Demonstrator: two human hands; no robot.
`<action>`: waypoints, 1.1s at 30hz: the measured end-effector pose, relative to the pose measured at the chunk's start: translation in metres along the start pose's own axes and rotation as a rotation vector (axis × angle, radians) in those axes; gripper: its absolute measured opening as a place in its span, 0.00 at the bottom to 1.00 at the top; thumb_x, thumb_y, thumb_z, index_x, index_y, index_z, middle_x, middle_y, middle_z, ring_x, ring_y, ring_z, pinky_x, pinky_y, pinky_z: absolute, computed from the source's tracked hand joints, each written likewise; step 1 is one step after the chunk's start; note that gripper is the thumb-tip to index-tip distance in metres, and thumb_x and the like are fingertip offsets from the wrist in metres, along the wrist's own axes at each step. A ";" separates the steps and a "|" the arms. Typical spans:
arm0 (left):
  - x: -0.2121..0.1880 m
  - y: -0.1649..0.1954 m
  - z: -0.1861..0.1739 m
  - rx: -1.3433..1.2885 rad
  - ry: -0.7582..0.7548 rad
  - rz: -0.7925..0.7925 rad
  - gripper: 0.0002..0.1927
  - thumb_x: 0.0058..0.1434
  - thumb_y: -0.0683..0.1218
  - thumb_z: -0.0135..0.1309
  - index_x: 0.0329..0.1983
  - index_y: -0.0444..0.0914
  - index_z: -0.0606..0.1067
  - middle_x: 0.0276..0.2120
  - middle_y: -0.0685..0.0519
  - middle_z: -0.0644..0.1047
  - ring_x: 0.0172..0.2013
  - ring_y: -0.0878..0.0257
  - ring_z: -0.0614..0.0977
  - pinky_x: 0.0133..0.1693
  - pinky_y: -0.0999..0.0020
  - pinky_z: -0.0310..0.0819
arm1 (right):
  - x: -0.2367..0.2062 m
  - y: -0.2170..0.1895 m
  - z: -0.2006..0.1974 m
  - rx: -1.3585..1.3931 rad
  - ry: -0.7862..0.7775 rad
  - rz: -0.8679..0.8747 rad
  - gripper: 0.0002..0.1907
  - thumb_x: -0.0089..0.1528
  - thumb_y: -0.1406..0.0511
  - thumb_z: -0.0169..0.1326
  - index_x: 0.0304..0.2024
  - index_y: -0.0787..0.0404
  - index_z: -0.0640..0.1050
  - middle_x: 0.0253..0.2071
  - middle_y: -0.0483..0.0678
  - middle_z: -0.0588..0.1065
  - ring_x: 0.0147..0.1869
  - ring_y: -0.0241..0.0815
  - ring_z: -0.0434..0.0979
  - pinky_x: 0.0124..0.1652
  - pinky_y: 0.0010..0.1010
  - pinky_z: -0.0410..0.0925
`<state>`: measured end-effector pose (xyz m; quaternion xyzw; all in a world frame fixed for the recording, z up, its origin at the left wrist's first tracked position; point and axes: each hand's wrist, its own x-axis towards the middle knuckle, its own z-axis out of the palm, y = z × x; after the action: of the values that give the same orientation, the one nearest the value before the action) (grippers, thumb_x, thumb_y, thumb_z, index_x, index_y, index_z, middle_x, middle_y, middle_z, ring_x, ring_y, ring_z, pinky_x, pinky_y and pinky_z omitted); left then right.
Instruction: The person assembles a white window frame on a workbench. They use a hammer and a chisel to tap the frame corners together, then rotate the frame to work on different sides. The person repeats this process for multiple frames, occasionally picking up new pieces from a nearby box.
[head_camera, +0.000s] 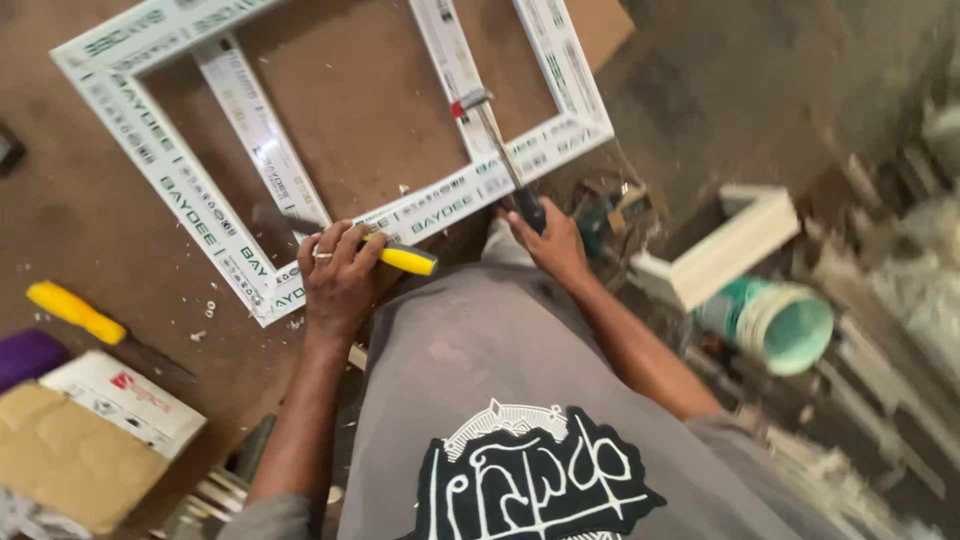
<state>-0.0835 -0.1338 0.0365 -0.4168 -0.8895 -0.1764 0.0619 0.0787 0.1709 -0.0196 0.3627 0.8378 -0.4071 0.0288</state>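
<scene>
A white plastic window frame (190, 205) with green and grey print lies on a brown worktable (70, 230). My left hand (338, 275), a ring on one finger, grips a chisel by its yellow handle (408, 259); the blade (285, 220) lies flat on the frame's near rail by the corner. My right hand (550, 240) holds a hammer by its dark grip (528, 208). The hammer's shaft runs up to a metal head (468, 102) resting over the frame's inner upright bar.
A second yellow-handled tool (75, 312) lies on the table at left, beside a white box (125, 400), brown cardboard (65, 455) and a purple object (25, 355). On the floor at right are a green-and-white bucket (785, 322), a white profile offcut (735, 245) and scrap.
</scene>
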 end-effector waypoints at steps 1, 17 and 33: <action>0.004 0.006 0.003 0.049 -0.014 -0.032 0.13 0.60 0.51 0.64 0.48 0.50 0.81 0.53 0.58 0.80 0.61 0.60 0.76 0.64 0.55 0.61 | 0.005 0.001 -0.005 -0.001 -0.012 -0.013 0.23 0.65 0.50 0.62 0.42 0.64 0.77 0.29 0.53 0.75 0.31 0.45 0.73 0.35 0.39 0.69; 0.038 0.126 0.009 0.157 0.158 -0.397 0.13 0.63 0.42 0.57 0.50 0.48 0.80 0.58 0.58 0.79 0.61 0.57 0.74 0.62 0.54 0.62 | 0.112 0.036 -0.096 0.253 -0.730 -0.010 0.14 0.64 0.57 0.60 0.42 0.59 0.74 0.21 0.38 0.64 0.19 0.28 0.61 0.18 0.24 0.56; 0.030 0.142 -0.020 0.052 0.293 -0.568 0.22 0.53 0.37 0.55 0.53 0.42 0.78 0.58 0.53 0.78 0.63 0.51 0.75 0.65 0.51 0.62 | 0.136 0.042 -0.076 0.137 -0.880 -0.245 0.16 0.62 0.59 0.63 0.48 0.61 0.82 0.36 0.44 0.81 0.36 0.33 0.75 0.37 0.30 0.70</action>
<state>0.0048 -0.0352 0.1005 -0.1203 -0.9561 -0.2221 0.1483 0.0240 0.3210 -0.0440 0.0549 0.7537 -0.5771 0.3095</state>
